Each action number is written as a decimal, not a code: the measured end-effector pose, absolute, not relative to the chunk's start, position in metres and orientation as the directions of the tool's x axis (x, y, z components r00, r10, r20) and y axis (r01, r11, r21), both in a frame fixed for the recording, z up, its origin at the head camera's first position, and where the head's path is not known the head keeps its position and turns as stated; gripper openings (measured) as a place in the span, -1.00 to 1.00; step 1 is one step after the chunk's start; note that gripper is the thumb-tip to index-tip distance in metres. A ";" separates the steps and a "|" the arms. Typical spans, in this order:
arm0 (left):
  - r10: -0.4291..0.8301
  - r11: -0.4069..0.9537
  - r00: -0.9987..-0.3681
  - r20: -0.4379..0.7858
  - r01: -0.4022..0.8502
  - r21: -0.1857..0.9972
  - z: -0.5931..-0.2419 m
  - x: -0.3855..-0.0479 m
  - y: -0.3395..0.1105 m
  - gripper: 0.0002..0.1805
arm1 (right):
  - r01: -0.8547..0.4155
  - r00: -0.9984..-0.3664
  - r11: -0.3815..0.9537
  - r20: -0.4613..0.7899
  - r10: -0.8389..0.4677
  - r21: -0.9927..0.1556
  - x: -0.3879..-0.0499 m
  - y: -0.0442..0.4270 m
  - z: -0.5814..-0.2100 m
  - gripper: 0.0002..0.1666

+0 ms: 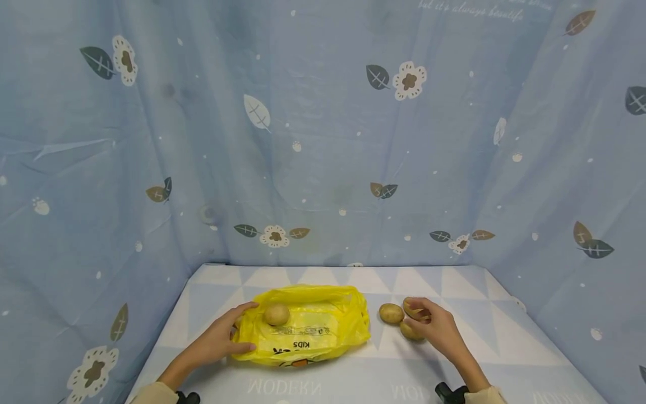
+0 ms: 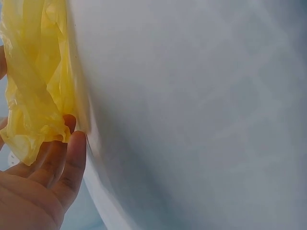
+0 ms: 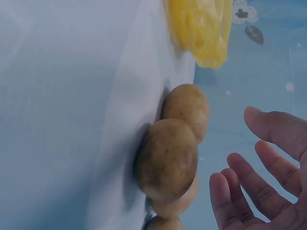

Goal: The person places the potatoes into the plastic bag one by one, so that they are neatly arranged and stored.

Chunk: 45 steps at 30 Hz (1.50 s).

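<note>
A yellow plastic bag (image 1: 348, 331) lies spread on the table, its mouth wide, with one potato (image 1: 277, 315) inside at the left. My left hand (image 1: 217, 338) holds the bag's left end, thumb at the near rim and fingers at the far rim. In the left wrist view, fingers of that hand (image 2: 45, 184) lie against the crumpled bag (image 2: 33, 81). Right of the bag, potatoes (image 1: 391, 313) sit close together, partly covered by my right hand (image 1: 438, 328). The right wrist view has that hand (image 3: 271, 177) with fingers spread and bent, apart from several potatoes (image 3: 168, 160).
The table (image 1: 348, 379) has a pale triangle-patterned cover with printed lettering near its front. A blue curtain (image 1: 328, 140) with leaves and flowers hangs behind it and along both sides.
</note>
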<state>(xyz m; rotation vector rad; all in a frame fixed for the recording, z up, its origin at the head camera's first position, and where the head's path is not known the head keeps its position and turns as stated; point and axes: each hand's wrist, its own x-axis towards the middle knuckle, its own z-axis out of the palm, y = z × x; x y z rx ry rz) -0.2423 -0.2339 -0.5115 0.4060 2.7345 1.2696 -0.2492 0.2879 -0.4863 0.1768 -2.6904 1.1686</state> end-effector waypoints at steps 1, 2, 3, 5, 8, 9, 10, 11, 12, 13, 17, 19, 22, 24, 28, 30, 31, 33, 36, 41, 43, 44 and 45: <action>0.280 0.617 -0.960 0.019 0.195 0.762 -0.512 -0.242 -0.234 -0.01 | -0.186 -0.973 0.683 0.230 -0.027 -0.707 -0.248 0.291 -0.487 -0.44; 0.280 0.616 -0.960 0.017 0.193 0.764 -0.512 -0.242 -0.234 -0.01 | -0.182 -0.973 0.687 0.228 -0.024 -0.704 -0.247 0.293 -0.489 -0.43; 0.281 0.616 -0.960 0.014 0.192 0.764 -0.512 -0.242 -0.234 -0.01 | -0.180 -0.973 0.693 0.230 -0.021 -0.698 -0.246 0.296 -0.490 -0.42; 0.283 0.616 -0.959 0.012 0.191 0.764 -0.512 -0.242 -0.235 -0.01 | -0.180 -0.972 0.703 0.235 -0.018 -0.688 -0.244 0.300 -0.492 -0.43; 0.287 0.616 -0.958 0.014 0.195 0.763 -0.513 -0.243 -0.235 -0.01 | -0.184 -0.970 0.719 0.242 -0.023 -0.671 -0.241 0.306 -0.496 -0.46; 0.288 0.617 -0.958 0.014 0.196 0.762 -0.513 -0.243 -0.236 -0.01 | -0.186 -0.970 0.723 0.243 -0.025 -0.665 -0.240 0.308 -0.497 -0.47; 0.287 0.618 -0.958 0.014 0.197 0.761 -0.513 -0.243 -0.236 -0.01 | -0.183 -0.970 0.727 0.241 -0.026 -0.662 -0.239 0.310 -0.499 -0.47; 0.286 0.618 -0.958 0.013 0.195 0.761 -0.513 -0.243 -0.236 -0.01 | -0.180 -0.971 0.731 0.238 -0.025 -0.658 -0.239 0.311 -0.500 -0.47; 0.285 0.619 -0.958 0.012 0.194 0.761 -0.513 -0.243 -0.236 -0.01 | -0.170 -0.973 0.736 0.230 -0.021 -0.655 -0.238 0.313 -0.501 -0.46; 0.281 0.621 -0.960 0.009 0.189 0.761 -0.513 -0.243 -0.235 -0.01 | -0.159 -0.975 0.740 0.220 -0.015 -0.653 -0.238 0.314 -0.502 -0.46; 0.272 0.627 -0.962 0.000 0.177 0.759 -0.512 -0.243 -0.234 0.00 | -0.109 -0.985 0.743 0.172 0.009 -0.661 -0.236 0.317 -0.508 -0.44; 0.269 0.631 -0.963 -0.005 0.173 0.756 -0.511 -0.242 -0.234 0.00 | -0.095 -0.988 0.740 0.154 0.012 -0.666 -0.236 0.318 -0.511 -0.45; 0.269 0.635 -0.963 -0.012 0.168 0.754 -0.511 -0.243 -0.234 0.00 | -0.086 -0.990 0.740 0.141 0.012 -0.667 -0.236 0.319 -0.516 -0.42; 0.268 0.640 -0.963 -0.018 0.164 0.751 -0.510 -0.243 -0.235 0.00 | -0.080 -0.991 0.742 0.134 0.013 -0.665 -0.236 0.320 -0.518 -0.39; 0.268 0.647 -0.963 -0.022 0.163 0.745 -0.510 -0.244 -0.235 0.01 | -0.062 -0.994 0.741 0.109 0.015 -0.668 -0.237 0.321 -0.522 -0.35; 0.270 0.647 -0.963 -0.022 0.165 0.744 -0.509 -0.244 -0.235 0.01 | -0.054 -0.995 0.741 0.096 0.015 -0.669 -0.239 0.322 -0.524 -0.34; 0.270 0.648 -0.963 -0.020 0.166 0.743 -0.509 -0.244 -0.235 0.01 | -0.053 -0.996 0.741 0.092 0.013 -0.670 -0.240 0.322 -0.525 -0.33; 0.271 0.647 -0.962 -0.020 0.167 0.744 -0.509 -0.244 -0.235 0.01 | -0.052 -0.996 0.738 0.086 0.009 -0.672 -0.242 0.322 -0.526 -0.33; 0.271 0.644 -0.962 -0.017 0.168 0.746 -0.508 -0.244 -0.234 0.00 | -0.054 -0.997 0.727 0.081 0.002 -0.684 -0.245 0.323 -0.526 -0.33; 0.272 0.644 -0.962 -0.015 0.170 0.746 -0.506 -0.244 -0.233 0.01 | -0.045 -0.998 0.705 0.062 -0.002 -0.708 -0.247 0.323 -0.527 -0.30; 0.271 0.646 -0.962 -0.019 0.168 0.745 -0.506 -0.243 -0.233 0.01 | -0.037 -0.998 0.704 0.055 0.003 -0.709 -0.247 0.322 -0.527 -0.30; 0.270 0.648 -0.963 -0.020 0.166 0.744 -0.506 -0.243 -0.233 0.01 | -0.041 -0.998 0.706 0.057 -0.001 -0.707 -0.247 0.322 -0.528 -0.29; 0.270 0.647 -0.963 -0.021 0.166 0.744 -0.507 -0.243 -0.233 0.01 | -0.047 -0.998 0.706 0.059 -0.007 -0.706 -0.248 0.321 -0.527 -0.28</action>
